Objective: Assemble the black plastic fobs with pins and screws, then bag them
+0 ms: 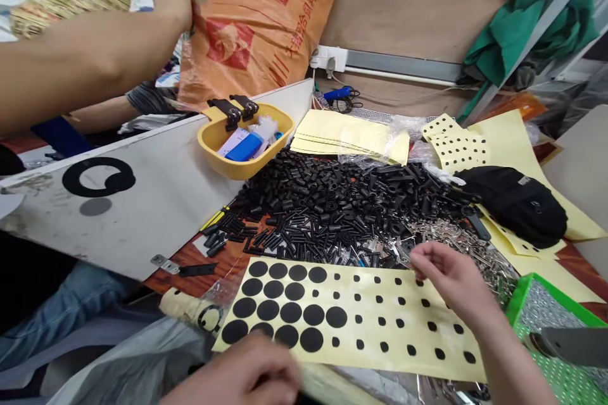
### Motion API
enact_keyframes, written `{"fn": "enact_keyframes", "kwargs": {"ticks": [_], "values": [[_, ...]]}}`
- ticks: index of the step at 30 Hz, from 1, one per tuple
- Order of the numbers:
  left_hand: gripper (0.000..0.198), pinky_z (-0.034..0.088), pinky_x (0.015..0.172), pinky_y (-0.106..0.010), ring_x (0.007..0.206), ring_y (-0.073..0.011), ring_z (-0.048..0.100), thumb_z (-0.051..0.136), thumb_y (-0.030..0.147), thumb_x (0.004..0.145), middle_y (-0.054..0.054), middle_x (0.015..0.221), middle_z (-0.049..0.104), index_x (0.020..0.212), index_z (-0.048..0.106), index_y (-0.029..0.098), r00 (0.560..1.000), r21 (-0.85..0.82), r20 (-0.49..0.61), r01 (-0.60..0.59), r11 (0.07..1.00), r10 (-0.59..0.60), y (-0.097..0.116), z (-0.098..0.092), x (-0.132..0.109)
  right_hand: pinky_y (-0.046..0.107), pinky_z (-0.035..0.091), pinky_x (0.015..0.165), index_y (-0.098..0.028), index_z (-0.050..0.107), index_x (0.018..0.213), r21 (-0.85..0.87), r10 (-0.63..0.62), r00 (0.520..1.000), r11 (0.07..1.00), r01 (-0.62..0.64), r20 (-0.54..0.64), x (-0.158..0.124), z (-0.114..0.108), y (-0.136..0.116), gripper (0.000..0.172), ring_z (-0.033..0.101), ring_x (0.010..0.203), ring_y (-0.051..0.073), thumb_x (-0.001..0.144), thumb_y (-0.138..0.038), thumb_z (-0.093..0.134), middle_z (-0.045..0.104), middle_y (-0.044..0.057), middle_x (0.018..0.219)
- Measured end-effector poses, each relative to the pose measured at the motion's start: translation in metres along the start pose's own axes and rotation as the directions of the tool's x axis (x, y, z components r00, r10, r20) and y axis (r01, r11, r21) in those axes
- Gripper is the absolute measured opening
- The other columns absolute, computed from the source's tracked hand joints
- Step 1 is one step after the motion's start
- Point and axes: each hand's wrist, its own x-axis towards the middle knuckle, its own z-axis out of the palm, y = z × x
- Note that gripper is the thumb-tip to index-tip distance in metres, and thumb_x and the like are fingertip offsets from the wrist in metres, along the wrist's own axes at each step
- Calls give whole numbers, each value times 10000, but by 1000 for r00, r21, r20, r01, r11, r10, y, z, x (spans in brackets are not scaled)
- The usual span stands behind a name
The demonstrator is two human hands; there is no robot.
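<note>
Sticker sheet (370, 332): lower middle of the frame, long axis left to right, stretching from my left hand (247, 370) to under my right hand (446, 272).
Black discs (291, 313): left end, nearer my left hand.
Left grip: curled, blurred; I cannot tell what it holds.
Right grip: fingertips close together; closure and hold unclear to me.

The near sheet (415, 314) is smooth, glossy paper bearing matt black discs (290, 312). Beyond lie black plastic parts (304, 190) (some ribbed), with shiny metal pieces (475, 253) to their right. The far orange sack (266, 31) is crinkled plastic; the bench (577, 262), glossy reddish wood.
</note>
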Motion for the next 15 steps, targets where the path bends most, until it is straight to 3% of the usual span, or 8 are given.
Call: {"fn": "enact_keyframes", "kwargs": {"ticks": [2, 3, 5, 6, 8, 10, 13, 15], "values": [[263, 438, 933, -287, 1000, -183, 615, 546, 294, 842, 3, 1053, 705, 1065, 685, 277, 977, -38, -77, -200, 979, 196, 39, 12, 27, 274, 438, 545, -193, 605, 695, -141, -53, 993, 988, 68, 108, 10, 17, -5, 272, 545, 568, 154, 775, -444, 538, 606, 26, 620], [312, 395, 1006, -305, 1109, -194, 579, 573, 264, 832, -11, 1174, 673, 1132, 659, 270, 939, -18, -99, -333, 943, 330, 53, 21, 42, 272, 439, 573, -196, 613, 689, -173, -69, 987, 980, 94, 145, 14, 28, -7, 226, 557, 595, 154, 777, -388, 531, 627, 24, 641], [367, 336, 1081, -341, 1262, -225, 484, 580, 225, 835, -71, 1359, 555, 1200, 620, 220, 812, 85, -11, -580, 810, 583, 67, 42, 72, 269, 419, 594, -203, 618, 639, -229, -74, 981, 967, 115, 180, 21, 50, -10, 143, 549, 588, 147, 743, -275, 550, 632, 5, 613], [361, 308, 1106, -372, 1288, -232, 460, 566, 214, 845, -82, 1381, 532, 1202, 612, 211, 755, 129, 38, -653, 746, 654, 69, 52, 84, 271, 407, 591, -204, 619, 615, -263, -65, 982, 958, 111, 178, 23, 59, -10, 128, 545, 577, 148, 723, -228, 556, 627, 2, 588], [331, 277, 1130, -413, 1337, -248, 405, 560, 203, 843, -91, 1410, 498, 1169, 619, 196, 684, 198, 117, -726, 658, 720, 67, 67, 99, 272, 398, 600, -203, 623, 588, -316, -56, 985, 943, 106, 163, 27, 68, -7, 136, 552, 577, 151, 704, -176, 557, 631, 1, 575], [309, 252, 1149, -411, 1352, -249, 385, 575, 208, 830, -100, 1414, 491, 1133, 631, 180, 650, 228, 149, -756, 613, 745, 60, 74, 106, 264, 414, 629, -204, 650, 639, -345, -53, 990, 934, 96, 132, 29, 62, 0, 140, 585, 620, 153, 734, -189, 549, 671, 6, 644], [253, 241, 1160, -351, 1316, -221, 438, 584, 186, 809, -94, 1311, 584, 1047, 668, 170, 620, 218, 160, -781, 585, 768, 54, 76, 106, 255, 438, 649, -195, 682, 777, -388, -17, 1000, 921, 26, 26, 33, 32, 16, 178, 619, 671, 157, 796, -252, 514, 710, 25, 760], [225, 255, 1154, -329, 1278, -209, 481, 587, 162, 791, -80, 1227, 638, 993, 686, 180, 608, 207, 164, -791, 576, 777, 53, 77, 105, 267, 436, 632, -179, 682, 790, -436, 26, 998, 899, -50, -62, 35, 9, 28, 181, 617, 648, 169, 795, -244, 513, 705, 38, 728]]}}
